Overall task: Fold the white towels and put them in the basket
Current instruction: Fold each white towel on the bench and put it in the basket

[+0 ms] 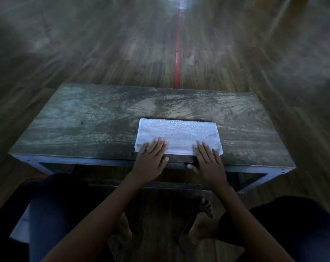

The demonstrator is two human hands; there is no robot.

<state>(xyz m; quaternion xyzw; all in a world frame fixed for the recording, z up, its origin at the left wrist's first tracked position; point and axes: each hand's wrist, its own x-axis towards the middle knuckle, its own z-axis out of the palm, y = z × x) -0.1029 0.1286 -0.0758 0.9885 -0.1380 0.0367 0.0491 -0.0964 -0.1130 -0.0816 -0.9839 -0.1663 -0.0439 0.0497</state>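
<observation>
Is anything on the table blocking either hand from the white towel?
Nothing visible. Both the left hand and right hand lie flat on the near edge of the folded white terry towel on the worn wooden table. No basket shows.

A low table (88,118) with a worn, grey-streaked wooden top and a dark metal frame stands on a wood-plank floor (103,53) in dim light. A thin red line (177,59) runs along the floor straight away from the table's far edge toward a pale glare (179,1) at the top of the view. The floor's outer reaches are blurred, and no walls or windows can be made out.
</observation>
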